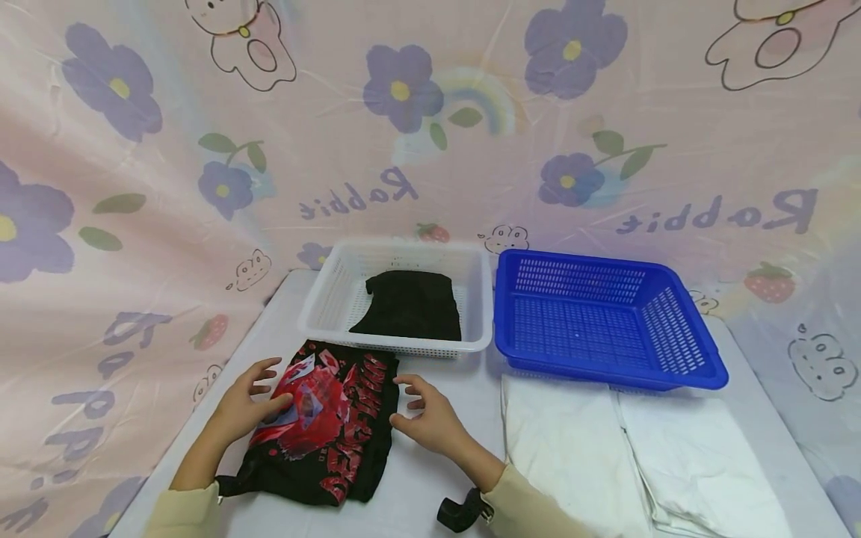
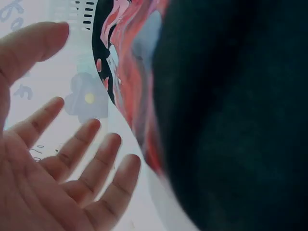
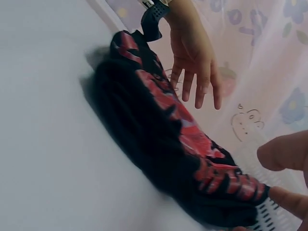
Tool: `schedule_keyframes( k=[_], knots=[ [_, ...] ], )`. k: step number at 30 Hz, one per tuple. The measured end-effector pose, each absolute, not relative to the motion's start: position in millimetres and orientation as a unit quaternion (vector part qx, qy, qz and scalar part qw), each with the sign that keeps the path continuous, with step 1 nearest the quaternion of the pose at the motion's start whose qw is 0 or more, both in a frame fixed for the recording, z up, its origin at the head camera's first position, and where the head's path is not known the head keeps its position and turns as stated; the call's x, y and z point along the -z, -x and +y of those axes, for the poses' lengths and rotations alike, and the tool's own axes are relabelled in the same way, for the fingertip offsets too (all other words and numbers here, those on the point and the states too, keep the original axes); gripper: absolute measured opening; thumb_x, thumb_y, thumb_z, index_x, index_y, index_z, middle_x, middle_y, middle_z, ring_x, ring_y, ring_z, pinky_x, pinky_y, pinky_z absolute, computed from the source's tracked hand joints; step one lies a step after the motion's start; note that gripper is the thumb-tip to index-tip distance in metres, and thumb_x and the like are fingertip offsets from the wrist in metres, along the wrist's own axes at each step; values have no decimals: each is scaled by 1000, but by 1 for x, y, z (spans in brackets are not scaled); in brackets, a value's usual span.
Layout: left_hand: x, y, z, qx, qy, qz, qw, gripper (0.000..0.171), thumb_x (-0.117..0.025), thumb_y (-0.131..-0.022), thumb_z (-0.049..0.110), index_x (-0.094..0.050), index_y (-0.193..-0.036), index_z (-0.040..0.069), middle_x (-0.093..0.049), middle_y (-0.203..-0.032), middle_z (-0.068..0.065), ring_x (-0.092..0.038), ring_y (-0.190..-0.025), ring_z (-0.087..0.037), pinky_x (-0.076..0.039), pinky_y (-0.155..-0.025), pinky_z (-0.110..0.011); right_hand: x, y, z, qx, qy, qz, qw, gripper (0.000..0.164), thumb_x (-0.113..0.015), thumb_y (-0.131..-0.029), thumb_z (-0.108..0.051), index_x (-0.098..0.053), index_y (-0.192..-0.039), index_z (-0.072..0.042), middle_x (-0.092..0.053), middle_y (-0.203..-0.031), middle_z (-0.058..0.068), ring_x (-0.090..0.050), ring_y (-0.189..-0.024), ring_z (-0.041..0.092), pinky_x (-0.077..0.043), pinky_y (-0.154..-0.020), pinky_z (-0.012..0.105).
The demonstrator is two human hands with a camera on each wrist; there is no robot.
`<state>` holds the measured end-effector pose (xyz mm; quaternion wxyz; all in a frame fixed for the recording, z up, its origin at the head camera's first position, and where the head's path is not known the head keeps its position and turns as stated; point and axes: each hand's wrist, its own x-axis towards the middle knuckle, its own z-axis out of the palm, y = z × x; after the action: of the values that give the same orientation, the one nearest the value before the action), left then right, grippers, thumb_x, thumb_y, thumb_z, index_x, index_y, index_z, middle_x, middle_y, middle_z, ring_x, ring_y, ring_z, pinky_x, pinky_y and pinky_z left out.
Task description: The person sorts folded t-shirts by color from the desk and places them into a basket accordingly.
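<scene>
A folded black garment (image 1: 326,433) with red print lies between two relaxed hands.
In the head view, the left hand (image 1: 245,403) is at its nine o'clock, back showing; the right hand (image 1: 430,418), thumb and fingers parted, is at three; a white basket (image 1: 397,344) is at one. Both wrist views show the left palm, fingers spread, gripping nothing. Only the right wrist view shows the garment's thick side; whether the right hand touches it, I cannot tell.
</scene>
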<state>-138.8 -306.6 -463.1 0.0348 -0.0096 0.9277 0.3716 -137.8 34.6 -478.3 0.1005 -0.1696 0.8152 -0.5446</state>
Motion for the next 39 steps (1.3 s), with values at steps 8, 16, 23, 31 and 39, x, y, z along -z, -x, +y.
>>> schedule_keyframes(
  k=[8, 16, 23, 31, 39],
  knots=[
    [472, 139, -309, -381, 18, 921, 79, 81, -73, -84, 32, -28, -148, 10, -44, -137, -32, -53, -115, -48, -49, -88, -57, 490, 136, 28, 532, 157, 822, 129, 59, -72, -82, -22, -50, -136, -16, -55, -131, 23, -63, -103, 30, -52, -79, 43],
    [478, 141, -308, -402, 11, 909, 108, 84, -75, -82, 28, -27, -149, 9, -43, -137, -34, -50, -117, -51, -48, -88, -58, 494, 138, 19, 509, 171, 833, 135, 62, -73, -80, -21, -49, -137, -19, -55, -126, 18, -62, -104, 28, -52, -77, 39],
    [481, 142, -307, -417, 10, 900, 125, 83, -76, -81, 23, -29, -147, 8, -41, -137, -36, -49, -119, -51, -50, -88, -55, 496, 137, 9, 523, 165, 819, 168, 64, -75, -77, -19, -50, -137, -19, -51, -119, 14, -55, -100, 22, -49, -76, 35],
    [481, 142, -301, -414, 21, 902, 125, 83, -79, -77, 20, -34, -147, 14, -45, -134, -31, -57, -107, -37, -51, -78, -43, 497, 138, 1, 561, 164, 788, 192, 65, -75, -77, -12, -50, -136, -19, -52, -123, 13, -49, -87, 16, -43, -63, 26],
    [481, 144, -297, -426, 34, 895, 131, 85, -80, -77, 21, -32, -147, 15, -48, -132, -30, -62, -98, -29, -52, -75, -39, 494, 139, -6, 589, 162, 766, 201, 67, -75, -76, -7, -51, -138, -17, -53, -108, 9, -42, -73, 11, -36, -58, 22]
  ],
)
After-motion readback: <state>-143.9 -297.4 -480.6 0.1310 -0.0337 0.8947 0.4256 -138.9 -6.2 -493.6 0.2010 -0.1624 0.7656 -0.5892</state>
